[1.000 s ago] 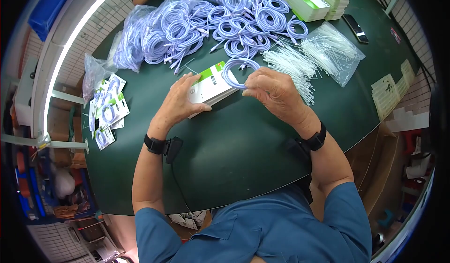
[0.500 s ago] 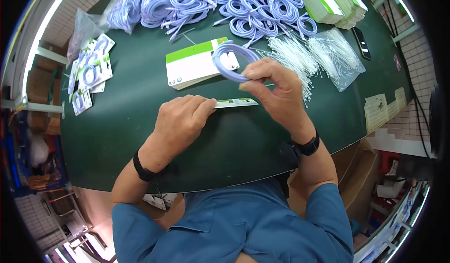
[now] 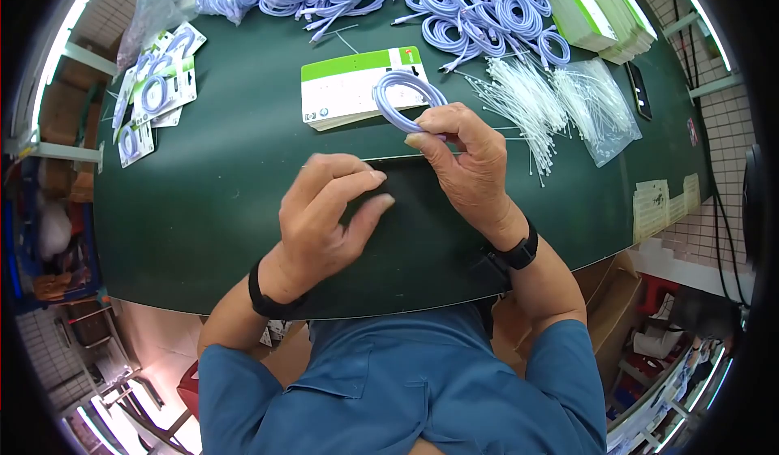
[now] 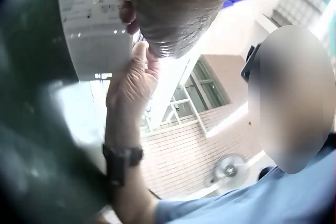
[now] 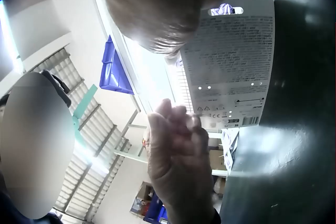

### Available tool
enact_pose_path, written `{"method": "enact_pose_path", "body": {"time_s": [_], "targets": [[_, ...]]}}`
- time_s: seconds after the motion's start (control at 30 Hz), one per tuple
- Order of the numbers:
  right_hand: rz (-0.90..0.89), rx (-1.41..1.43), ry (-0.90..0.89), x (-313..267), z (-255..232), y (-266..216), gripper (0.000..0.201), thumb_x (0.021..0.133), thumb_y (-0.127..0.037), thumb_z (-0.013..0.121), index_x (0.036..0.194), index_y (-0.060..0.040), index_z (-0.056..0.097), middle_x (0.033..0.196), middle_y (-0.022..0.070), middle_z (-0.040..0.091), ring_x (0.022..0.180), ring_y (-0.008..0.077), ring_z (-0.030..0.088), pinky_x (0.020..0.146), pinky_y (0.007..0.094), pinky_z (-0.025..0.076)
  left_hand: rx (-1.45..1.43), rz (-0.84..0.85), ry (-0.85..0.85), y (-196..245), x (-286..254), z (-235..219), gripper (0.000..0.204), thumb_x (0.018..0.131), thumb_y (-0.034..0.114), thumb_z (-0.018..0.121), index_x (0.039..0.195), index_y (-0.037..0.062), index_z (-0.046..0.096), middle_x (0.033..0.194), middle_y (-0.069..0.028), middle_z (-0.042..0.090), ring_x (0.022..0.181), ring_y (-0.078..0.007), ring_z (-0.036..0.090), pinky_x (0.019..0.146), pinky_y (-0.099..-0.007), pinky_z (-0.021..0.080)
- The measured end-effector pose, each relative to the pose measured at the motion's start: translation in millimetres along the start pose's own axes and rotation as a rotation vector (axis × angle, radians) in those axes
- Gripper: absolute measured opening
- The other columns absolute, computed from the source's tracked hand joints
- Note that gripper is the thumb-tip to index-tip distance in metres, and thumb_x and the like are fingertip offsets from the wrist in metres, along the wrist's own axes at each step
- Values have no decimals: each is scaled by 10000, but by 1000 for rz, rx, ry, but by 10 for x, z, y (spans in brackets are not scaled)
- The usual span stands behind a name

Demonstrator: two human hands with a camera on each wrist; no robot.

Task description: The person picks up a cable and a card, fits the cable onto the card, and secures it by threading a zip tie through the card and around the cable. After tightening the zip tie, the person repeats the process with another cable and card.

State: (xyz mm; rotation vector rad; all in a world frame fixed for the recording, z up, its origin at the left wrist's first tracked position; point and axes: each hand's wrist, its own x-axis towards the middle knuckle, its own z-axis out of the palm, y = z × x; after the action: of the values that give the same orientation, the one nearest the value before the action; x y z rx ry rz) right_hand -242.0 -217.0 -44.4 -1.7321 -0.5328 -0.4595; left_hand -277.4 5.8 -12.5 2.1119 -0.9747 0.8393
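Right-hand fingers (image 3: 445,118) pinch a cable coil (image 3: 388,109) near a "CE"-marked card (image 5: 228,66).

Grn tbl (image 3: 227,179): cables (image 3: 479,5), cards (image 3: 337,90), ties (image 3: 523,98)

The right grip (image 3: 471,159) covers one end of the cable coil (image 3: 384,100), which itself hides part of the card stack (image 3: 349,90). The single card (image 3: 393,157) shows merely its edge from the head — from the right wrist, its print is too small to read. Whether the left grip (image 3: 329,216) touches it is unclear. The head view's top edge cuts off the cable pile (image 3: 487,9).
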Motion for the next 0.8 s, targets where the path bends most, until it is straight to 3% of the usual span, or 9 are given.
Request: {"method": "enact_pose_path", "body": {"time_s": [0.1, 0.13, 0.23, 0.4, 0.47, 0.6, 0.7, 0.8], "targets": [[-61, -10, -8, -6, -10, 20, 227, 892, 36, 839, 1069, -2, 702, 997, 117, 755, 861, 194, 725, 758, 287, 587, -855, -940, -99, 251, -242, -10, 330, 980, 222, 801, 1217, 13, 704, 1067, -106, 697, 891, -233, 692, 716, -330, 567], [-116, -24, -21, -1, -8, 28, 242, 881, 36, 848, 1070, -2, 701, 997, 120, 755, 861, 201, 727, 758, 295, 590, -853, -944, -98, 237, -283, -12, 330, 980, 222, 801, 1217, 13, 704, 1067, -106, 697, 891, -233, 692, 716, -330, 567], [-195, -33, -64, -30, 18, 10, 265, 860, 35, 863, 1065, -6, 700, 995, 125, 755, 859, 217, 731, 754, 310, 594, -1499, -1487, -22, 175, -361, -62, 388, 1061, 310, 709, 1261, -19, 661, 1111, -109, 693, 901, -195, 684, 709, -325, 554], [-265, -21, -180, -86, 24, -81, 269, 828, 35, 880, 1018, -26, 701, 973, 138, 756, 841, 247, 738, 729, 332, 597, -1614, -1647, 94, 178, -281, -95, 363, 1078, 269, 640, 1283, -30, 637, 1091, -131, 700, 901, -201, 685, 700, -310, 544], [-280, -15, -212, -46, -7, -130, 262, 824, 36, 881, 1001, -32, 701, 965, 141, 755, 833, 252, 739, 720, 336, 597, -1623, -1585, 99, 164, -380, -39, 319, 1065, 196, 623, 1287, -34, 628, 1085, -137, 713, 897, -202, 692, 717, -303, 548], [-94, 57, -320, 100, -129, -285, 267, 792, 21, 897, 965, -51, 707, 960, 107, 762, 834, 252, 715, 706, 338, 571, -1522, -1483, 95, 198, -255, -27, 279, 1041, 111, 610, 1282, -27, 633, 1080, -145, 729, 882, -205, 703, 733, -300, 556], [-242, -133, -317, 207, -182, -359, 281, 751, -13, 916, 946, -57, 718, 965, 57, 762, 850, 245, 687, 711, 345, 543, -1451, -1401, 52, 153, -177, 46, 273, 1023, 77, 610, 1275, -21, 642, 1073, -147, 736, 872, -204, 710, 740, -301, 563], [-258, -218, -345, 215, -202, -347, 277, 740, -34, 919, 940, -63, 729, 965, 33, 758, 859, 240, 676, 720, 348, 530, -1411, -1305, -13, 79, -111, 140, 277, 1004, 59, 615, 1267, -19, 650, 1063, -146, 741, 865, -199, 716, 748, -303, 571]]}}
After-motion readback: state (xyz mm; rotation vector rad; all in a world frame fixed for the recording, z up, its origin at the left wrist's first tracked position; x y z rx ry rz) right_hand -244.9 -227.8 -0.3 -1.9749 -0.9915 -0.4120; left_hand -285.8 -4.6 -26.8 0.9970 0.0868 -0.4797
